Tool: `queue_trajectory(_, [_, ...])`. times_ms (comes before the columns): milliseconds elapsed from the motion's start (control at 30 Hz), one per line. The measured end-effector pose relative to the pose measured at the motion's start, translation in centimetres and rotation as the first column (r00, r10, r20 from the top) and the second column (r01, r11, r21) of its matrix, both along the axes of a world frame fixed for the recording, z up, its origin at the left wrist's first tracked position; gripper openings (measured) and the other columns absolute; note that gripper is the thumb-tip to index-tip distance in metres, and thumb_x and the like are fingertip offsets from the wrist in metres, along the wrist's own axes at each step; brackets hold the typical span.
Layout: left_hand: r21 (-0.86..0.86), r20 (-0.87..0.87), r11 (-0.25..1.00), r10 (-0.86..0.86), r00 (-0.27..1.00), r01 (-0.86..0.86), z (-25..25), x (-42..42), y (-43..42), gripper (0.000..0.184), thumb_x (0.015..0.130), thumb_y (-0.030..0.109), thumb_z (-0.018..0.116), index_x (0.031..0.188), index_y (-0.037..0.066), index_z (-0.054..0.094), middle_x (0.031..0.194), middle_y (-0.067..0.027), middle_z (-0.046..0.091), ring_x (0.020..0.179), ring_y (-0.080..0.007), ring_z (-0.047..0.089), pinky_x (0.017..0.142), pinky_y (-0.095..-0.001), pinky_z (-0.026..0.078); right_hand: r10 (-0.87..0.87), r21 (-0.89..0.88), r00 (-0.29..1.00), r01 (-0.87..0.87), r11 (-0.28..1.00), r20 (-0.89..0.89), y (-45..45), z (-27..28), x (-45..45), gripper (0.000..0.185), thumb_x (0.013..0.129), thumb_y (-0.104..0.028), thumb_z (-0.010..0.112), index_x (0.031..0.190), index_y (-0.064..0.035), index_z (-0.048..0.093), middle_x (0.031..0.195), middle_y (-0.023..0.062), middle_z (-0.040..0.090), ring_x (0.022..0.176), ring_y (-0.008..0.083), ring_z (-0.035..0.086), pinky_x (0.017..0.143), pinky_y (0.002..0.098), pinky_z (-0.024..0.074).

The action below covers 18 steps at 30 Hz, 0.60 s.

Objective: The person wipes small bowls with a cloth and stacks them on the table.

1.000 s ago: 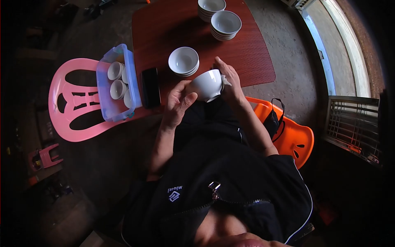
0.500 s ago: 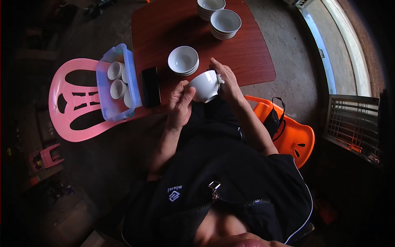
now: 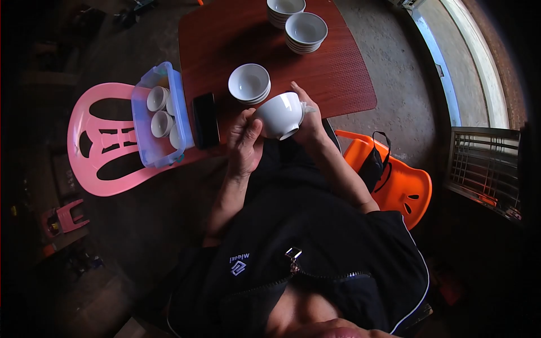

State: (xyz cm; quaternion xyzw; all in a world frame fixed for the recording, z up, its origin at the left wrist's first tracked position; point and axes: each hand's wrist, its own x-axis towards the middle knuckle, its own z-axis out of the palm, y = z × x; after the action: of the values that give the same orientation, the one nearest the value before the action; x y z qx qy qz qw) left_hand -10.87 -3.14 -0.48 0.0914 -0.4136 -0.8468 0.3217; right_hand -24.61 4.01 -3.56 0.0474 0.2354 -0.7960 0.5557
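Note:
A white bowl (image 3: pixel 279 115) is held tilted on its side between my hands, its foot turned toward my lap. My left hand (image 3: pixel 244 141) grips its rim side, with the thumb across the outside. My right hand (image 3: pixel 309 115) is closed around a small white tissue or cloth (image 3: pixel 307 107), pressed near the bowl's right side; its fingertips are partly hidden. Just beyond my left hand, a short stack of white bowls (image 3: pixel 249 83) stands on the red-brown table (image 3: pixel 225 34).
Two taller bowl stacks, one (image 3: pixel 306 31) nearer and one (image 3: pixel 285 8) farther, stand toward the back. A black phone (image 3: pixel 205 120) lies at the table's left edge. A blue plastic bin (image 3: pixel 147 152) with several small cups rests on a pink chair (image 3: pixel 101 183). An orange chair (image 3: pixel 414 180) carries a black bag (image 3: pixel 372 169).
The bowl has turned slightly in my hands. My right hand has shifted a little along its side, and more of the white tissue or cloth shows.

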Motion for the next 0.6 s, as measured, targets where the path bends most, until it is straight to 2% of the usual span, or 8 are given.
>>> queue_trajectory(67, [-0.086, 0.143, 0.991, -0.092, 0.985, 0.105, -0.4, 0.5, -0.8, 0.017, 0.094, 0.014, 0.054, 0.106, 0.003, 0.058, 0.095, 0.0022, 0.059, 0.087, -0.0051, 0.051, 0.08, -0.0201, 0.041, -0.074, 0.232, 0.984, 0.111, 0.966, -0.163, -0.5, 0.5, -0.8, 0.027, 0.094, -0.029, 0.052, 0.095, -0.0031, 0.056, 0.081, 0.006, 0.061, 0.073, 0.0148, 0.058, 0.065, 0.0294, 0.0484])
queue_trajectory(100, [-0.088, 0.143, 0.99, -0.095, 0.985, 0.109, -0.3, 0.6, -1.3, 0.017, 0.094, 0.014, 0.054, 0.106, 0.003, 0.058, 0.095, 0.0022, 0.059, 0.087, -0.0051, 0.051, 0.08, -0.0201, 0.041, -0.19, 0.1, 0.593, 0.422, 0.901, -0.783, -1.7, -4.3, -1.2, 0.032, 0.095, -0.032, 0.05, 0.09, -0.0015, 0.058, 0.071, 0.0038, 0.058, 0.065, 0.013, 0.056, 0.06, 0.0286, 0.0468])
queue_trajectory(200, [-0.503, 0.423, 0.825, -0.026, 0.906, 0.258, 1.6, 0.5, -1.3, 0.018, 0.093, 0.014, 0.055, 0.104, 0.0, 0.056, 0.093, -0.0014, 0.058, 0.088, -0.0071, 0.053, 0.078, -0.0209, 0.043, 0.225, 0.298, 0.471, 0.085, 0.951, -0.853, -0.4, 3.2, -3.2, 0.04, 0.095, -0.031, 0.05, 0.069, -0.0026, 0.058, 0.059, 0.0051, 0.057, 0.052, 0.016, 0.054, 0.052, 0.0294, 0.0427])
queue_trajectory(267, [-0.485, 0.417, 0.846, 0.0, 0.909, 0.222, 1.9, -0.1, -0.5, 0.016, 0.093, 0.013, 0.055, 0.102, 0.0, 0.056, 0.093, -0.002, 0.057, 0.088, -0.0076, 0.053, 0.078, -0.0207, 0.042, 0.124, -0.006, -0.526, 0.239, 0.971, -0.841, -0.8, 5.2, -1.5, 0.033, 0.093, -0.025, 0.051, 0.072, -0.0009, 0.059, 0.064, 0.0177, 0.057, 0.06, 0.0296, 0.058, 0.06, 0.0364, 0.0459])
queue_trajectory(367, [-0.496, 0.364, 0.859, 0.072, 0.928, 0.128, 1.6, -0.5, -0.1, 0.013, 0.093, 0.012, 0.055, 0.098, 0.0, 0.056, 0.093, -0.0017, 0.057, 0.087, -0.007, 0.052, 0.078, -0.0196, 0.041, 0.127, 0.034, -0.5, 0.192, 0.981, -0.857, -0.9, 5.1, -1.6, 0.033, 0.093, -0.025, 0.05, 0.073, -0.0008, 0.059, 0.068, 0.0184, 0.059, 0.065, 0.0324, 0.059, 0.063, 0.0391, 0.046])
queue_trajectory(433, [-0.507, 0.332, 0.853, 0.06, 0.941, 0.124, 0.0, 0.0, -1.1, 0.012, 0.094, 0.014, 0.055, 0.092, 0.002, 0.055, 0.088, 0.0017, 0.055, 0.081, -0.0042, 0.049, 0.074, -0.0182, 0.039, 0.194, 0.213, 0.205, 0.078, 0.974, -0.959, -0.8, 3.2, -2.6, 0.038, 0.095, -0.03, 0.047, 0.074, -0.0012, 0.061, 0.065, 0.0118, 0.06, 0.06, 0.0276, 0.058, 0.063, 0.0344, 0.047])
queue_trajectory(500, [-0.351, 0.259, 0.929, -0.021, 0.966, 0.115, 0.1, -0.3, -0.7, 0.014, 0.094, 0.015, 0.054, 0.085, 0.005, 0.053, 0.08, 0.0057, 0.048, 0.073, -0.0019, 0.041, 0.068, -0.0168, 0.035, 0.139, 0.113, 0.798, -0.09, 0.99, -0.586, -0.7, 1.3, -2.6, 0.039, 0.096, -0.028, 0.045, 0.08, 0.0027, 0.063, 0.066, 0.0043, 0.06, 0.058, 0.0199, 0.055, 0.064, 0.0297, 0.047])
queue_trajectory(600, [-0.063, 0.152, 0.998, -0.007, 0.988, 0.017, -0.1, -0.5, -0.3, 0.016, 0.095, 0.016, 0.053, 0.1, 0.002, 0.057, 0.086, 0.0036, 0.054, 0.077, -0.005, 0.048, 0.073, -0.0206, 0.04, -0.147, 0.032, 0.416, 0.393, 0.919, -0.897, -1.8, -5.3, -1.5, 0.038, 0.096, -0.03, 0.047, 0.091, 0.003, 0.065, 0.067, 0.0061, 0.061, 0.06, 0.0196, 0.056, 0.063, 0.0286, 0.0461])
